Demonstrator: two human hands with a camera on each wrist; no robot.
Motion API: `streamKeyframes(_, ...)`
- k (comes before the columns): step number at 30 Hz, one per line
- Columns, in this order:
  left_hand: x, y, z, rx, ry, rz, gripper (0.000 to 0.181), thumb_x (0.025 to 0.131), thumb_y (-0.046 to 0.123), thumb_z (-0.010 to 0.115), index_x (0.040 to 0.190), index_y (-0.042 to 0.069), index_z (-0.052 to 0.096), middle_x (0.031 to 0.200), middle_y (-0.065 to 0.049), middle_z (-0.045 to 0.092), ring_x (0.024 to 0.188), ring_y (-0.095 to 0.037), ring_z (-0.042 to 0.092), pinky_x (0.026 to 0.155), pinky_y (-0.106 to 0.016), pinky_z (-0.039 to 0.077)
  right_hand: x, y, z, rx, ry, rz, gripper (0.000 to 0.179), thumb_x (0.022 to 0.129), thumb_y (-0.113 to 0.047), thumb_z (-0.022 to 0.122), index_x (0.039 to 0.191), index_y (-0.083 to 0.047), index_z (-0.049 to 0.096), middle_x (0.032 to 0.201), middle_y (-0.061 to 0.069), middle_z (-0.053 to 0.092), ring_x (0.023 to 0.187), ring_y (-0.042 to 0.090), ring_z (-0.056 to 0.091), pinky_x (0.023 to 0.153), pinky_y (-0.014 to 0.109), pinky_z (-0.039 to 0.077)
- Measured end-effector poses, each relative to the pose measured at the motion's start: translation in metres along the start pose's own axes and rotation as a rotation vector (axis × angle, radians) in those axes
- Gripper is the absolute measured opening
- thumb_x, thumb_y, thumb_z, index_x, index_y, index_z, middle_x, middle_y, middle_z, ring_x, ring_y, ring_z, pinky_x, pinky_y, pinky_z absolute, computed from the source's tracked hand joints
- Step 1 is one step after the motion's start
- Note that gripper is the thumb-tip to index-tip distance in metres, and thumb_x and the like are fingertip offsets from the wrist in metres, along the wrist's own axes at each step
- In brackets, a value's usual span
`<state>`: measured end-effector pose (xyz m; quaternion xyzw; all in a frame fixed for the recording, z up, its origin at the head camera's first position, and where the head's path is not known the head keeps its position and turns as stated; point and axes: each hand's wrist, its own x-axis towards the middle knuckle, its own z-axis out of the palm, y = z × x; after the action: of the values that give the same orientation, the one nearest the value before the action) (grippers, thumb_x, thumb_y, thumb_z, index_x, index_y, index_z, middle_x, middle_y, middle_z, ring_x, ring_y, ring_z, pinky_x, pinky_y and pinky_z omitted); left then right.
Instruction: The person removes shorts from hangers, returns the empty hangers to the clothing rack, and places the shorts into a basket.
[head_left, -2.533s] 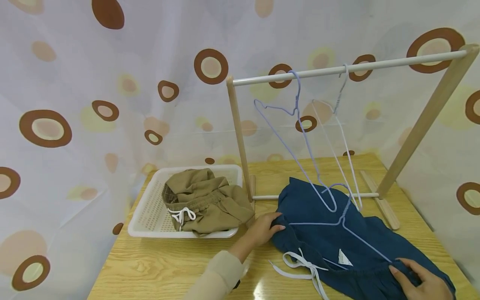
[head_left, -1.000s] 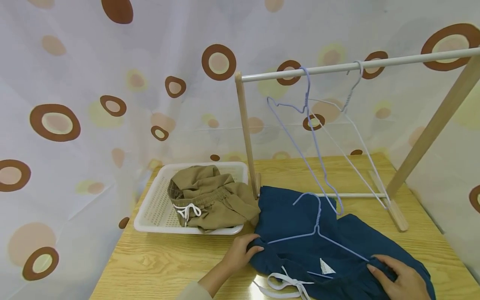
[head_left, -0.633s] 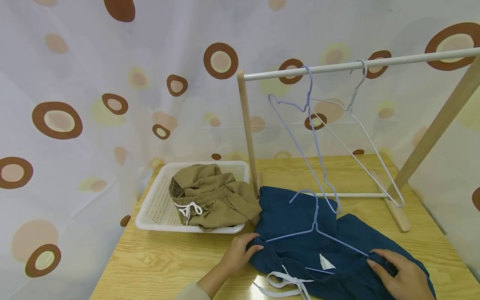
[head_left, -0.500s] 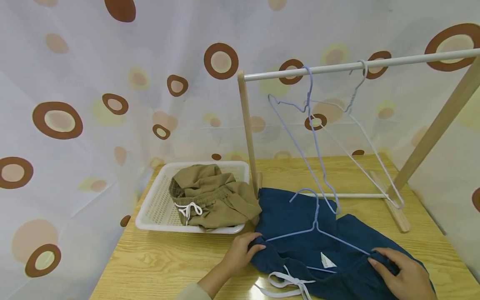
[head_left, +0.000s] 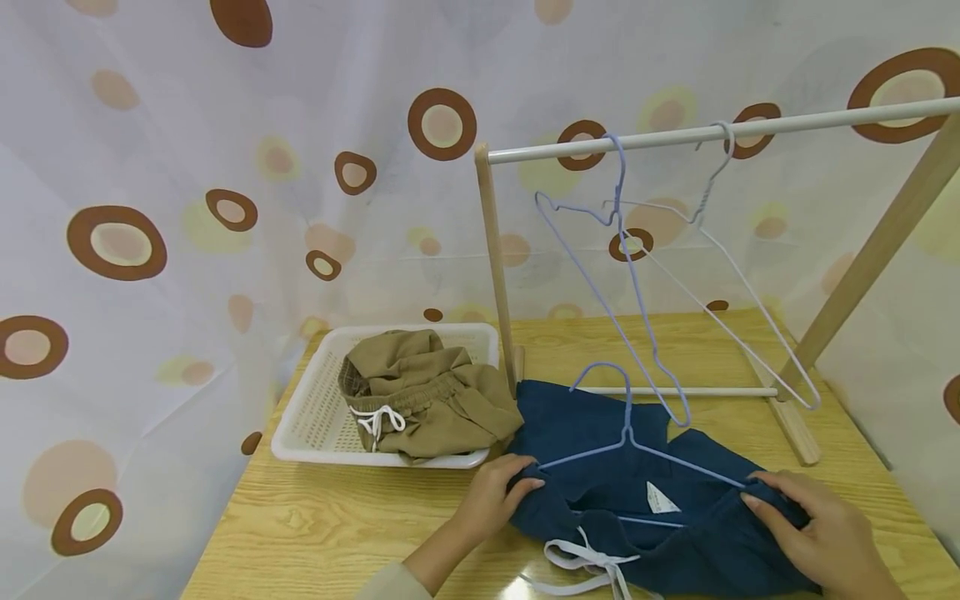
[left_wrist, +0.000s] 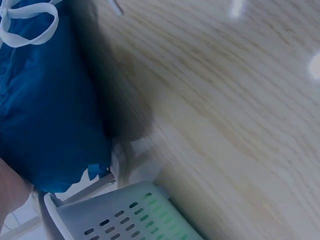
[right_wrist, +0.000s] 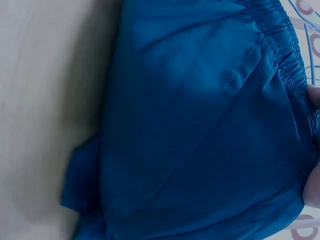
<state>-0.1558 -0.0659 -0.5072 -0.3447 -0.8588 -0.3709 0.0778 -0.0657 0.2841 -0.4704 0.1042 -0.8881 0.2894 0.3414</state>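
Observation:
Navy drawstring shorts (head_left: 592, 500) with a white bow and a small white label are held up by the waistband over the table. A lilac wire hanger (head_left: 626, 437) sits inside the waistband, its hook upright above the cloth. My left hand (head_left: 487, 500) pinches the left end of the waistband at the hanger's tip. At the opposite end, my right hand (head_left: 817, 525) grips the waistband around the other tip. In the right wrist view, the gathered waistband of the shorts (right_wrist: 200, 120) runs up to the thumb and fingers at the edge.
Behind the shorts stands a wooden rack with a white rail (head_left: 540, 152). A lilac hanger (head_left: 592, 287) and a white hanger (head_left: 757, 304) hang from it. To the left, a white basket (head_left: 300, 417) holds khaki drawstring shorts (head_left: 427, 400). A patterned curtain backs the table.
Both hands keep hold of the waistband and have lifted it slightly, raising the hanger's hook. The white hanger on the rail has swung about. Earlier, the shorts shifted left in the head view.

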Motion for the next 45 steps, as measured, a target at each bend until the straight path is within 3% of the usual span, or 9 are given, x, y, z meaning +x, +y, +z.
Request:
streamKeyframes(7,0.006,0.009,0.003,0.050,0.235,0.124,0.011,0.085,0.012,0.066,0.093,0.005,0.065,0.087,-0.006,0.067,0.080,-0.015,0.064,0.073,-0.023,0.053,0.016,-0.004,-0.014,-0.036,0.021,-0.117,0.025,0.066,-0.013,0.081,0.083,0.001,0.070,0.075,0.009,0.065,0.090,-0.026,0.039,0.076,-0.002,0.039)
streamKeyframes(10,0.006,0.008,0.004,0.055,0.315,0.143,0.010,0.082,0.008,0.068,0.091,0.004,0.064,0.085,-0.007,0.066,0.078,-0.015,0.064,0.072,-0.023,0.052,0.023,-0.004,-0.018,0.004,0.029,-0.165,0.029,0.076,-0.023,0.075,0.084,0.004,0.069,0.078,0.008,0.065,0.093,-0.023,0.042,0.082,-0.002,0.037)
streamKeyframes(13,0.006,0.006,0.003,0.041,0.367,0.155,0.009,0.081,0.005,0.068,0.089,0.003,0.064,0.083,-0.007,0.066,0.076,-0.015,0.063,0.071,-0.022,0.052,0.028,-0.004,-0.023,0.069,0.032,-0.168,0.026,0.084,-0.019,0.068,0.085,0.007,0.067,0.088,-0.011,0.064,0.097,-0.021,0.044,0.087,-0.002,0.035)
streamKeyframes(18,0.005,0.004,-0.003,0.021,0.392,0.174,0.008,0.081,0.002,0.067,0.088,0.004,0.064,0.082,-0.006,0.067,0.073,-0.015,0.063,0.070,-0.022,0.052,0.031,-0.003,-0.033,0.118,0.040,-0.112,0.009,0.083,0.001,0.065,0.087,0.010,0.064,0.106,-0.035,0.049,0.101,-0.023,0.044,0.088,-0.003,0.032)
streamKeyframes(24,0.005,0.005,-0.010,0.038,0.419,0.174,0.010,0.079,0.002,0.068,0.088,0.005,0.064,0.082,-0.006,0.067,0.074,-0.016,0.062,0.070,-0.024,0.051,0.031,0.003,-0.037,0.109,0.066,-0.077,0.016,0.085,-0.005,0.064,0.086,0.010,0.063,0.105,-0.038,0.048,0.097,-0.026,0.044,0.082,-0.003,0.034)
streamKeyframes(31,0.001,0.005,-0.018,0.014,0.425,0.155,0.011,0.079,0.000,0.067,0.088,0.006,0.064,0.083,-0.006,0.068,0.074,-0.017,0.062,0.068,-0.025,0.051,0.031,0.009,-0.044,0.009,0.093,-0.021,0.037,0.088,-0.030,0.060,0.080,0.006,0.064,0.076,-0.028,0.055,0.062,-0.020,0.038,0.050,0.008,0.030)
streamKeyframes(37,-0.003,0.004,-0.022,0.045,0.474,0.167,0.015,0.075,-0.002,0.069,0.087,0.004,0.064,0.083,-0.008,0.068,0.074,-0.018,0.062,0.068,-0.024,0.051,0.026,0.010,-0.044,0.044,0.101,0.036,0.009,0.086,-0.008,0.064,0.077,-0.009,0.065,0.083,-0.037,0.048,0.069,-0.024,0.042,0.053,0.003,0.035)
streamKeyframes(41,-0.006,0.003,-0.023,0.038,0.493,0.179,0.015,0.075,-0.003,0.069,0.087,0.003,0.063,0.083,-0.009,0.067,0.073,-0.018,0.063,0.068,-0.023,0.050,0.021,0.013,-0.043,0.138,0.121,0.047,0.037,0.084,0.003,0.062,0.089,-0.034,0.060,0.087,-0.037,0.050,0.074,-0.024,0.046,0.059,-0.001,0.038)
streamKeyframes(45,-0.009,0.002,-0.023,0.035,0.505,0.188,0.013,0.076,-0.003,0.069,0.086,0.004,0.063,0.081,-0.007,0.067,0.072,-0.017,0.063,0.068,-0.023,0.049,0.015,0.013,-0.041,0.204,0.121,0.049,0.052,0.082,0.015,0.057,0.095,-0.036,0.058,0.088,-0.034,0.054,0.077,-0.021,0.049,0.061,-0.001,0.040)
